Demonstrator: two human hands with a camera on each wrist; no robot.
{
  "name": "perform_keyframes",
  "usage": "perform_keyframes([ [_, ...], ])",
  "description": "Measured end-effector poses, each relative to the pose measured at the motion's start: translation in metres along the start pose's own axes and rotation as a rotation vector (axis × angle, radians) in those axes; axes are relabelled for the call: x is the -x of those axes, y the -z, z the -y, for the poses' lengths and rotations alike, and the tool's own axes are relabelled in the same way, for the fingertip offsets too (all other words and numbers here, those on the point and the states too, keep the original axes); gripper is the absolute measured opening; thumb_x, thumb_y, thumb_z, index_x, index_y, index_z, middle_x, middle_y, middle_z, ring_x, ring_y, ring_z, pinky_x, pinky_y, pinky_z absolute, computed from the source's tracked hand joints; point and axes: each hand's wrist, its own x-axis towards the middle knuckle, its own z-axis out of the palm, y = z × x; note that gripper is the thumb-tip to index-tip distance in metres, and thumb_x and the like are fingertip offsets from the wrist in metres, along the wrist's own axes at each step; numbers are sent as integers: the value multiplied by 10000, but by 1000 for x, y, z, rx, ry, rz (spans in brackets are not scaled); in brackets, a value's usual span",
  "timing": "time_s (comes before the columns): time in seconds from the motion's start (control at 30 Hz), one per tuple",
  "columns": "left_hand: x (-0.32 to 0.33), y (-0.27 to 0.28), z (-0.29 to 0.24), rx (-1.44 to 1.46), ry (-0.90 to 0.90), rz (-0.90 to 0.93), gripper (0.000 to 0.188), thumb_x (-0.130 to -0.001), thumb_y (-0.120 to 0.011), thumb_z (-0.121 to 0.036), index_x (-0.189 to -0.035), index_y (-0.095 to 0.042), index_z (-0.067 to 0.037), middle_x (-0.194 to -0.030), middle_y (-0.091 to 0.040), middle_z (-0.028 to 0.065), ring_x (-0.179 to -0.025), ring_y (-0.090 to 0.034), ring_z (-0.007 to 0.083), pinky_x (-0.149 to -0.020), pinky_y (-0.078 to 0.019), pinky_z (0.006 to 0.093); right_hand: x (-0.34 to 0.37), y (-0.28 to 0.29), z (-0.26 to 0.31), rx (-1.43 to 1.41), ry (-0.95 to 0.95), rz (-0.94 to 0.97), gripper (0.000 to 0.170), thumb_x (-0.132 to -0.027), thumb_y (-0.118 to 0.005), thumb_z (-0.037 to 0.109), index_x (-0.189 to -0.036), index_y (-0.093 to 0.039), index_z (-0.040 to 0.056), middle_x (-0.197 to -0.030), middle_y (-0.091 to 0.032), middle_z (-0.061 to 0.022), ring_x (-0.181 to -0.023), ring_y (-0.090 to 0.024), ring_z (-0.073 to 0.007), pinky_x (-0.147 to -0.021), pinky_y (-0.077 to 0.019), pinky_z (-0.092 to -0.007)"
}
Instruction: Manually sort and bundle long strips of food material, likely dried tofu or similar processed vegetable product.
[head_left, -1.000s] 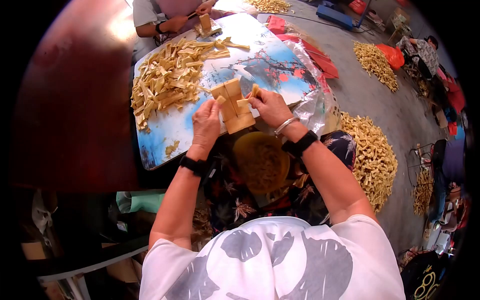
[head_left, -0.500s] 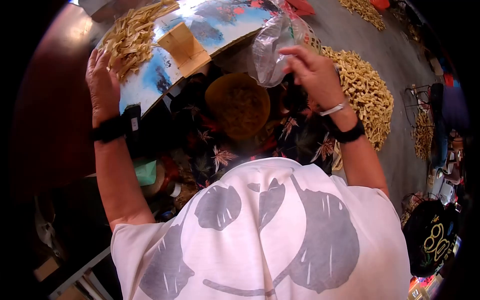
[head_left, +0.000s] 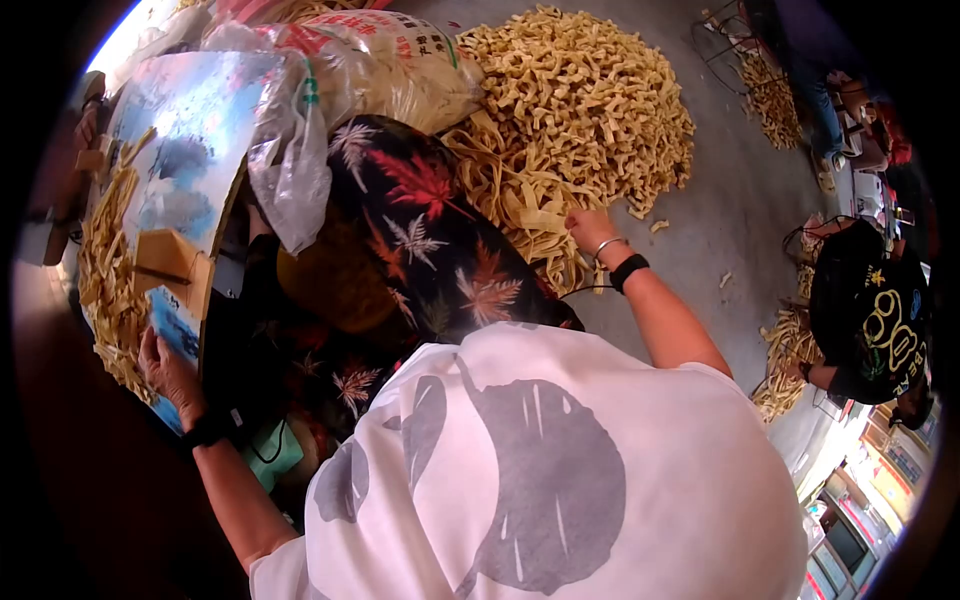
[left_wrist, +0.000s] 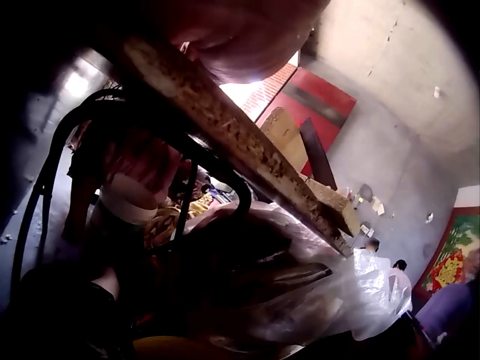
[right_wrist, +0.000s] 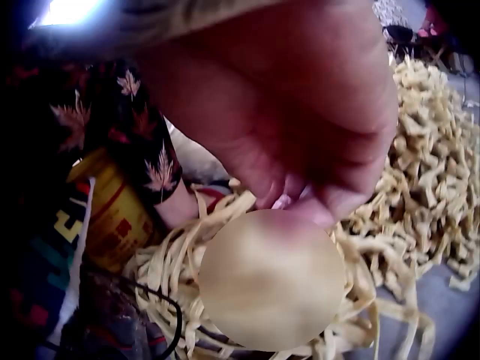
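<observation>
My right hand is down at a heap of long, flat, yellowish strips on the floor. Its curled fingers pinch a pale strip; in the right wrist view a round blurred patch hides most of what lies below the fingertips. Over on the left, my left hand rests at the near edge of the painted tabletop, fingers loosely extended. Just beyond it stands a wooden block with a thin dark bar across. Shorter strips lie along the table's far side.
A big pile of short knotted pieces spreads over the floor beyond the strips. Clear plastic hangs off the table beside a full printed sack. Between table and leg sits a dark yellowish tub. Another person is at the right.
The view has swung right. My right hand left the block, passed through the air and reached down to the floor strips. My left hand went from the block to the table's edge.
</observation>
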Motion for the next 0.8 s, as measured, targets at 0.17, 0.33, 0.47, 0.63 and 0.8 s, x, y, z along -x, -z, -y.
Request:
perform_keyframes([
  [0.17,2,4,-14,-287,-133,38,253,-949,-570,-120,-1154,-666,-6,-1144,-619,137,-1074,-606,283,-955,-465,357,-17,-45,29,-35,-28,23,444,-799,-613,58,-1242,-584,70,-1221,-596,-205,-1163,-551,-376,-920,-501,-440],
  [0.33,3,4,-20,-328,-129,37,248,-947,-560,-106,-1147,-663,0,-1164,-611,145,-1080,-602,289,-959,-463,363,-25,-72,59,55,56,-126,612,-785,-702,99,-1351,-472,135,-1362,-452,-150,-1302,-403,-363,-923,-500,-464],
  [0.47,1,4,-17,-355,-141,38,249,-939,-560,-99,-1143,-668,-5,-1155,-622,142,-1084,-600,290,-961,-460,364,-30,-53,108,-88,171,-29,388,-856,-641,188,-1231,-575,113,-1115,-621,-184,-1040,-594,-370,-789,-537,-476],
  [0.63,-1,4,-10,-421,-206,12,246,-947,-578,-131,-1137,-682,-16,-1136,-640,133,-1060,-609,267,-940,-466,354,-44,-93,104,-160,110,4,266,-870,-606,214,-1084,-636,60,-827,-673,-205,-773,-653,-403,-726,-530,-474],
  [0.8,5,2,-18,-405,-196,5,234,-934,-585,-123,-1117,-690,-21,-1133,-647,127,-1060,-610,277,-948,-464,358,-48,-44,86,-629,-106,-149,235,-925,-544,130,-1140,-612,65,-778,-693,-163,-754,-684,-350,-695,-556,-448],
])
